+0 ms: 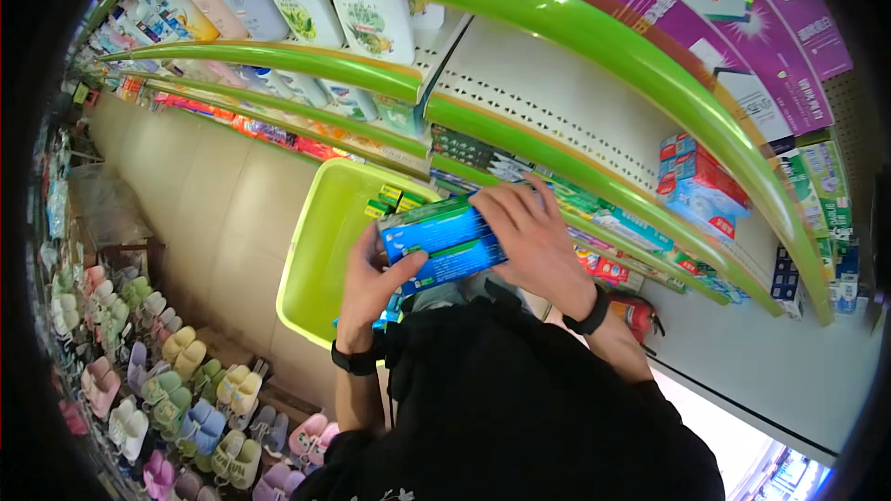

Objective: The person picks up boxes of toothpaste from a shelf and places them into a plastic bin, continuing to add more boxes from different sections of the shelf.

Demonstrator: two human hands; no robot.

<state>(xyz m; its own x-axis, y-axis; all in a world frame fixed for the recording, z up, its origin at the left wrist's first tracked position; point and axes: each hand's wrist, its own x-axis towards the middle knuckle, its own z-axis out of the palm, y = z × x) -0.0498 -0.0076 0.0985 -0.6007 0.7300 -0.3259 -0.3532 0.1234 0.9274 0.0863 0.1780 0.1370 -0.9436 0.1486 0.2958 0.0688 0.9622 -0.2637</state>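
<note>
Between my two hands is a stack of blue and green cartons (445, 243), held level above a yellow-green plastic tub (313, 250). My left hand (372, 275) grips the near left end, thumb across the printed blue faces. At the other end, my right hand (529, 233) presses on the top and right side with fingers spread over it. Inside the tub lie several small green and yellow boxes (393, 200), partly covered by the stack. Some blue packages (390, 309) show at the tub's near side, mostly hidden by my left wrist.
Green-edged shelves (557, 146) run along the far side, with bottles (369, 7) at left and red-and-blue boxes (703, 181) at right. Many slippers (202, 424) hang at lower left beside the tiled floor (230, 188). A fire extinguisher (632, 316) stands below the shelves at right.
</note>
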